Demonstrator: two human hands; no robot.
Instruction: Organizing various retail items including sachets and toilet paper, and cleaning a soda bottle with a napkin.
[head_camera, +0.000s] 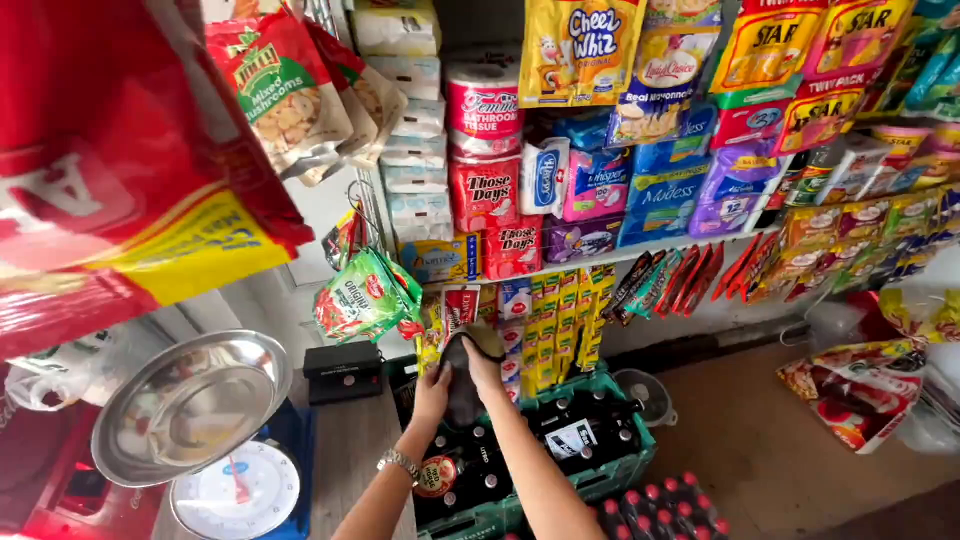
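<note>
My left hand (432, 392), with a metal wristwatch on its wrist, and my right hand (486, 368) both grip a dark grey cloth-like item (464, 390) with a lighter rim at its top. I hold it just above a green plastic crate (612, 388) filled with dark bottles (560, 420). Whether it is a pouch or a folded rag, I cannot tell. Yellow and green sachet strips (560, 320) hang right behind my hands.
A weighing scale with a round steel pan (190, 405) and white dial (237, 490) stands at the left on a wooden counter. A black box (343, 372) sits beside it. Red-capped bottles (660, 505) stand on the floor. Packed shelves and hanging packets (365, 295) fill the wall.
</note>
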